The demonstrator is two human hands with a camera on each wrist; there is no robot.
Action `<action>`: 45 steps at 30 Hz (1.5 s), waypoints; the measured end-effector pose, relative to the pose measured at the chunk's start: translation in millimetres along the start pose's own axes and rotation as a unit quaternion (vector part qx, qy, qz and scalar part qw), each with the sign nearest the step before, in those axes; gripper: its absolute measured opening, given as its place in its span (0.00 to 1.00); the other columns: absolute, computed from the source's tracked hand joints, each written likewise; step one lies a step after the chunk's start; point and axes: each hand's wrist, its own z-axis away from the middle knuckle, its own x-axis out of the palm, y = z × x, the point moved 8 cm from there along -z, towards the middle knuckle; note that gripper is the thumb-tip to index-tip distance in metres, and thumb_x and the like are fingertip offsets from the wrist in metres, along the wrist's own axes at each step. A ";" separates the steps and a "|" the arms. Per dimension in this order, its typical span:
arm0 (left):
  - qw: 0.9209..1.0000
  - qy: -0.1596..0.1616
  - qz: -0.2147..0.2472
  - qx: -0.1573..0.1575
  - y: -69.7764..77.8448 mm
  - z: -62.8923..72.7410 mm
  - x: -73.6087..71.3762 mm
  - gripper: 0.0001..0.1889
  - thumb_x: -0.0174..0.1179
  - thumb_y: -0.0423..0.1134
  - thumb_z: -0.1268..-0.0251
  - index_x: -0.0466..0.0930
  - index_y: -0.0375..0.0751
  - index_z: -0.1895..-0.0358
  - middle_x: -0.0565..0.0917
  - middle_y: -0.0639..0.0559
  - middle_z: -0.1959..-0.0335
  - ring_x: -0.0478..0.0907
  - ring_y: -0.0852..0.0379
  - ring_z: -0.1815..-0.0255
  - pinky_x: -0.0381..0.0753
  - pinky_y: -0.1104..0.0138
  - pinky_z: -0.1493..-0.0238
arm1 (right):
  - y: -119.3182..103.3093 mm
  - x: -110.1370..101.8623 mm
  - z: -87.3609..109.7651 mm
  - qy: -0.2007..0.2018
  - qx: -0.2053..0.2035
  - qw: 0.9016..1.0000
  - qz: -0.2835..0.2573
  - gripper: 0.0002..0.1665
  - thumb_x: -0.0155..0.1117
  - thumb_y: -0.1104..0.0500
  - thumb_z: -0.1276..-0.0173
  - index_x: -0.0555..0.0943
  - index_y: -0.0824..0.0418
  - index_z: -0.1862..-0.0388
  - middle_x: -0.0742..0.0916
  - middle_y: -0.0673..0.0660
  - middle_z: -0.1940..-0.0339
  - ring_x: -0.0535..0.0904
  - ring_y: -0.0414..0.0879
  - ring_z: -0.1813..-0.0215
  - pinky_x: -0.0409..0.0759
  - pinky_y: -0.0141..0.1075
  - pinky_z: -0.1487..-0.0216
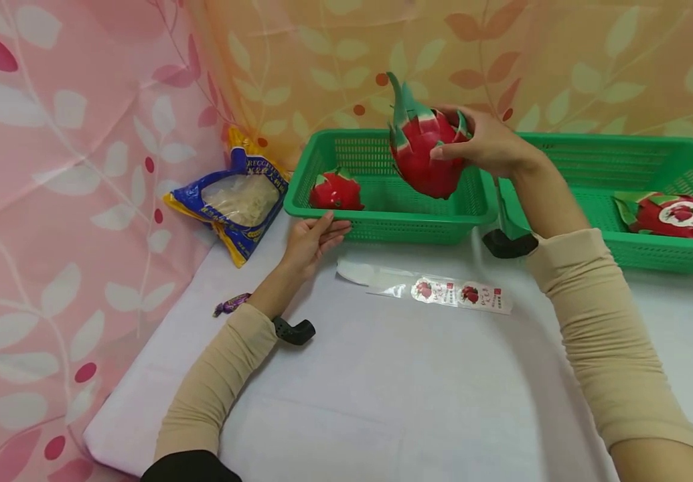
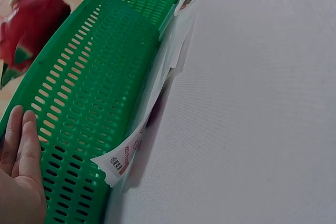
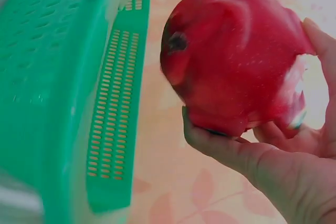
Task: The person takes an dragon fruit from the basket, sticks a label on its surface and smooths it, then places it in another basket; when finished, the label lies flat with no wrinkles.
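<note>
A red dragon fruit (image 1: pixel 427 157) with long green leaf tips is gripped by my right hand (image 1: pixel 481 142) above the left green basket (image 1: pixel 394 217). In the right wrist view, the thumb and fingers curl round the dragon fruit (image 3: pixel 236 56), whose dark end spot faces the camera. Inside the left basket, a second dragon fruit (image 1: pixel 335 191) lies at the left end. My left hand (image 1: pixel 311 244) touches the front of that basket near its left corner. Its fingers lie fairly straight against the slotted wall, as the left wrist view shows for the hand (image 2: pixel 23 166).
A second green basket (image 1: pixel 653 251) on the right holds a labelled dragon fruit (image 1: pixel 674 215). A strip of stickers (image 1: pixel 463 294) lies in front of the left basket. A blue and yellow bag (image 1: pixel 240 197) stands at the left, with a small purple wrapped item (image 1: pixel 232 304) nearby.
</note>
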 end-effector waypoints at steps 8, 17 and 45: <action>1.000 0.009 -0.003 0.007 5.1 -0.3 -7.5 0.10 0.49 0.37 0.31 0.79 0.35 0.65 0.87 0.50 0.72 0.85 0.60 0.67 0.83 0.73 0.66 | -1.8 20.4 38.9 -0.107 -0.015 0.992 -0.060 0.42 0.56 0.68 0.37 0.49 0.57 0.28 0.67 0.53 0.41 0.72 0.47 0.45 0.83 0.37 0.56; 1.000 0.010 0.010 0.016 11.9 -0.9 -14.6 0.12 0.49 0.37 0.31 0.80 0.35 0.67 0.87 0.49 0.73 0.85 0.59 0.68 0.83 0.73 0.66 | 26.8 67.2 81.7 -0.300 -0.094 0.947 -0.070 0.45 0.62 0.67 0.44 0.53 0.59 0.30 0.68 0.60 0.37 0.72 0.52 0.40 0.80 0.51 0.52; 1.000 0.024 0.013 0.001 18.1 3.0 -13.8 0.11 0.50 0.39 0.31 0.76 0.33 0.64 0.87 0.49 0.72 0.85 0.58 0.68 0.83 0.72 0.65 | 87.1 142.4 129.9 -0.412 0.011 0.910 -0.050 0.48 0.61 0.61 0.41 0.46 0.59 0.27 0.60 0.58 0.30 0.56 0.53 0.29 0.75 0.49 0.41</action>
